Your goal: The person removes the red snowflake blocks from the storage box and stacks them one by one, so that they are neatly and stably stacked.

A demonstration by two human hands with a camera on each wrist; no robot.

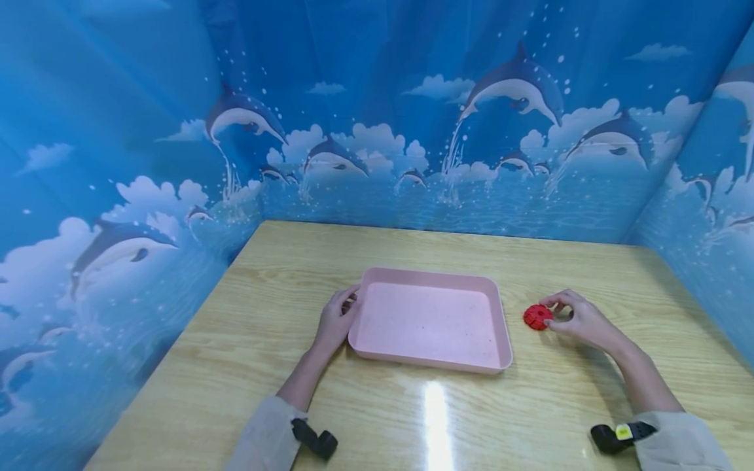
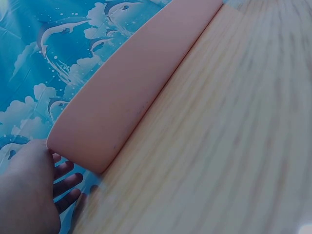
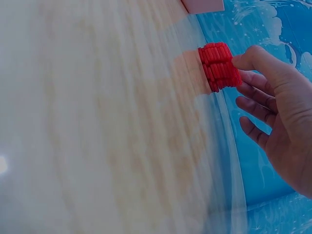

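Note:
A shallow pink rectangular tray (image 1: 432, 317) lies on the table, its inside facing up. At the tray's left wall, my left hand (image 1: 337, 317) rests with loosely bent fingers; the thumb meets the rim near a corner of the tray (image 2: 117, 92) in the left wrist view. To the right of the tray, my right hand (image 1: 580, 319) pinches a small round red ridged toy wheel (image 1: 537, 317) between thumb and index finger. In the right wrist view the red wheel (image 3: 219, 67) shows its grooved side, while the other fingers stay loosely bent beside it.
A light wood-grain table (image 1: 377, 418) carries everything, with a bright glare near its front. Blue dolphin-print curtains (image 1: 377, 111) hang along its back and sides. Small black cameras sit on both sleeves.

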